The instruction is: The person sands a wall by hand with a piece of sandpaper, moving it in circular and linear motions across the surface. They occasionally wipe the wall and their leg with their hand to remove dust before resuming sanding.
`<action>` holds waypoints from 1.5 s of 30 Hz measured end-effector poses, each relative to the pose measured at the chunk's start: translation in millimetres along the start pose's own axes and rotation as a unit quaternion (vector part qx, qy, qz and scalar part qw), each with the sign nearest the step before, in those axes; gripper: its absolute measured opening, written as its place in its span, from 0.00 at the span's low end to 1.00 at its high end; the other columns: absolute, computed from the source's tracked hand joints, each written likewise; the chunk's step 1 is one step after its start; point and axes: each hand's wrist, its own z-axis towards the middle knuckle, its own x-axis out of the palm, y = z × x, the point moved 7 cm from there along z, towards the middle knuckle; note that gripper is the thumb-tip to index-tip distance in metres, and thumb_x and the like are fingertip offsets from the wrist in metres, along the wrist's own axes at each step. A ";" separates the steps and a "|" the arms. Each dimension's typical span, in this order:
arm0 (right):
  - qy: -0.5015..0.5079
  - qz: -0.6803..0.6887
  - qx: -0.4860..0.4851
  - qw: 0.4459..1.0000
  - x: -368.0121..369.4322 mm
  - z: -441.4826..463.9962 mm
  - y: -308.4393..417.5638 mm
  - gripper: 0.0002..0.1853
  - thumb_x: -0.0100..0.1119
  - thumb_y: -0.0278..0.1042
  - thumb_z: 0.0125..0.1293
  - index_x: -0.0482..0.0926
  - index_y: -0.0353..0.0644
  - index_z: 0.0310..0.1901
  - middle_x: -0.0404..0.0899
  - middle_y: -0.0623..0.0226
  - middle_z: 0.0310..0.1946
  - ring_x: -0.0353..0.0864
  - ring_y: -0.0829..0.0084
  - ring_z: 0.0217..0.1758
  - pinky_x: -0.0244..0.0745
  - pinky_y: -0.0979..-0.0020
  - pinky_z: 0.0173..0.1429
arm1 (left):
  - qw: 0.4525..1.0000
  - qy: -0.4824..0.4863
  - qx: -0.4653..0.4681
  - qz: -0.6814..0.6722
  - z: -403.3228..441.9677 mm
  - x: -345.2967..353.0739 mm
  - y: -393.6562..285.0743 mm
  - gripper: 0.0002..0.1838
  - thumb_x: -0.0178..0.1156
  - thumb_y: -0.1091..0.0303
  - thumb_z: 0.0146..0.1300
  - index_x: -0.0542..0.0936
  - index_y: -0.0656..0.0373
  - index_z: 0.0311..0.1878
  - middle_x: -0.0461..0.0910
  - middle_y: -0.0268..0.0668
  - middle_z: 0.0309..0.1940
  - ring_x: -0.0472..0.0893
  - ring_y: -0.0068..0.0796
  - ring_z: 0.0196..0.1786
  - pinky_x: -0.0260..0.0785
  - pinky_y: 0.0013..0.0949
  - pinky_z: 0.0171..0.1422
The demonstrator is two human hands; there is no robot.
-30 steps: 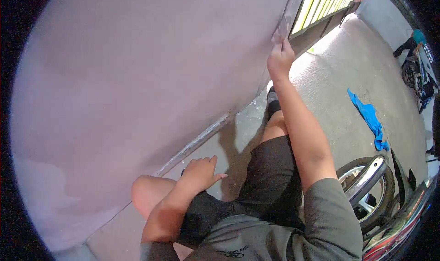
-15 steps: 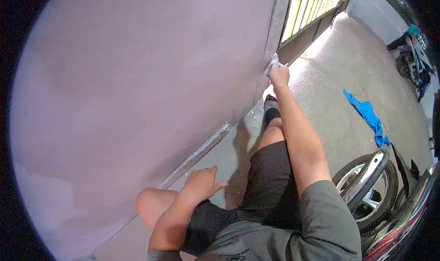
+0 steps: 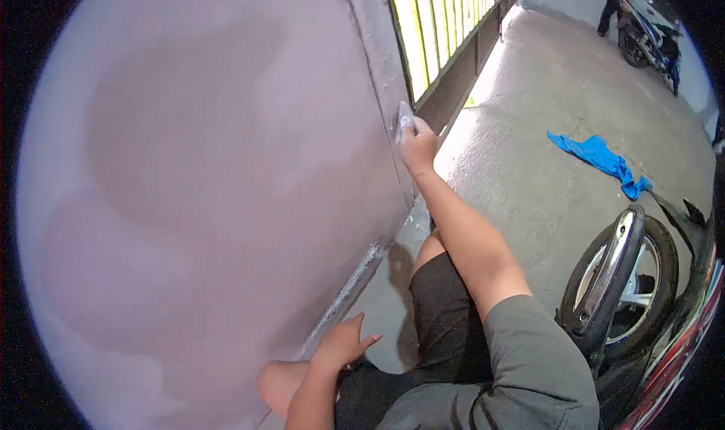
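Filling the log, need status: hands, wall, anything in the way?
Right hand holding pale item at wall edge. Left hand open by left knee. Blue cloth on floor, away from both hands.

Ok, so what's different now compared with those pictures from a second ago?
The right hand has moved lower along the edge of the wall, beside the gate, taking the pale object in its grip down too. The camera view has swung toward the right. Nothing was visibly let go. The left hand stays near the knee, and the blue cloth stays on the floor.
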 end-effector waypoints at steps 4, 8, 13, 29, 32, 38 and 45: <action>0.006 0.062 -0.001 0.998 5.0 3.0 -9.5 0.16 0.57 0.40 0.67 0.83 0.34 0.45 0.84 0.47 0.42 0.83 0.47 0.49 0.76 0.58 0.55 | 1.000 -0.001 0.007 -0.016 3.4 8.8 11.3 0.42 0.58 0.37 0.65 0.71 0.69 0.65 0.80 0.62 0.52 0.79 0.62 0.56 0.71 0.53 0.61; -0.017 0.042 -0.056 0.997 -3.1 1.0 0.7 0.14 0.56 0.37 0.69 0.84 0.34 0.44 0.85 0.57 0.33 0.84 0.68 0.38 0.76 0.67 0.45 | 0.999 0.027 -0.032 0.004 1.0 1.5 7.6 0.44 0.59 0.36 0.64 0.68 0.64 0.70 0.80 0.60 0.53 0.80 0.56 0.57 0.72 0.50 0.61; 0.008 0.472 0.239 0.849 4.1 9.1 -4.0 0.15 0.52 0.39 0.66 0.83 0.43 0.48 0.85 0.65 0.42 0.84 0.65 0.44 0.78 0.58 0.52 | 0.999 -0.008 0.020 0.024 8.3 3.1 14.1 0.43 0.56 0.33 0.65 0.69 0.61 0.69 0.79 0.58 0.55 0.79 0.59 0.58 0.72 0.50 0.61; 0.237 0.738 0.095 0.624 -122.0 -78.5 262.4 0.24 0.43 0.34 0.60 0.71 0.40 0.59 0.71 0.50 0.64 0.64 0.45 0.73 0.53 0.25 0.73 | 0.989 -0.120 0.049 -0.068 -79.5 -31.4 15.9 0.39 0.58 0.39 0.66 0.72 0.66 0.65 0.79 0.59 0.55 0.78 0.59 0.58 0.70 0.52 0.62; 0.322 0.759 0.020 0.566 -105.2 -73.0 287.9 0.23 0.47 0.33 0.59 0.74 0.41 0.57 0.76 0.55 0.59 0.68 0.48 0.71 0.56 0.27 0.73 | 0.990 -0.119 0.005 -0.069 -85.9 -34.6 24.0 0.38 0.58 0.38 0.66 0.73 0.66 0.63 0.79 0.60 0.56 0.78 0.60 0.58 0.71 0.53 0.62; 0.270 0.604 0.087 0.744 -73.8 -66.1 225.5 0.26 0.52 0.34 0.63 0.67 0.41 0.64 0.73 0.58 0.54 0.73 0.54 0.65 0.74 0.39 0.65 | 0.992 -0.112 0.015 -0.055 -80.6 -8.2 29.5 0.40 0.61 0.39 0.65 0.70 0.63 0.67 0.80 0.59 0.53 0.80 0.58 0.57 0.72 0.49 0.60; 0.112 0.339 0.124 0.926 -57.3 -18.4 47.5 0.13 0.54 0.31 0.74 0.79 0.34 0.54 0.83 0.66 0.41 0.82 0.73 0.38 0.79 0.69 0.47 | 0.998 -0.039 0.002 -0.053 -48.4 -8.0 24.0 0.42 0.61 0.42 0.65 0.67 0.69 0.69 0.76 0.64 0.57 0.76 0.62 0.61 0.69 0.51 0.65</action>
